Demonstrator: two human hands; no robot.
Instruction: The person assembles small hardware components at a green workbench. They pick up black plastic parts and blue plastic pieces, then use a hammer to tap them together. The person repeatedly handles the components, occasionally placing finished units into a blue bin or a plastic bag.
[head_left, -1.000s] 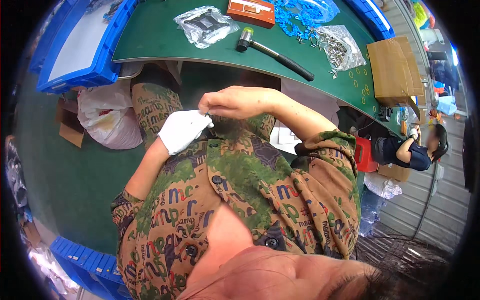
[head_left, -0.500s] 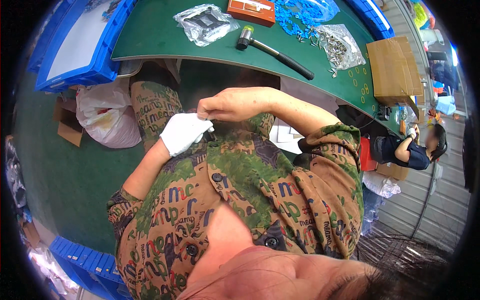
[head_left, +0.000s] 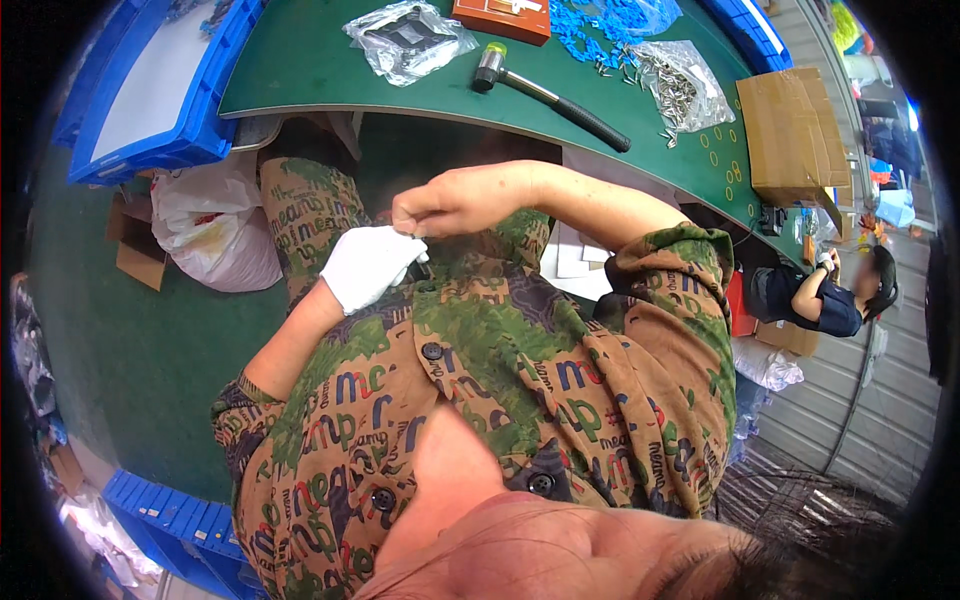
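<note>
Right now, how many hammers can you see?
1: the hammer lies on the green table, between the clear bag with a black thing inside and the bag of metal pieces. Others could be hidden.

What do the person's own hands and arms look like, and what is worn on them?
The left hand wears a plain white glove; the right hand is bare. The left sleeve and right sleeve match: brown and green camouflage-like cloth with multicoloured lettering, both ending short of the wrists.
</note>
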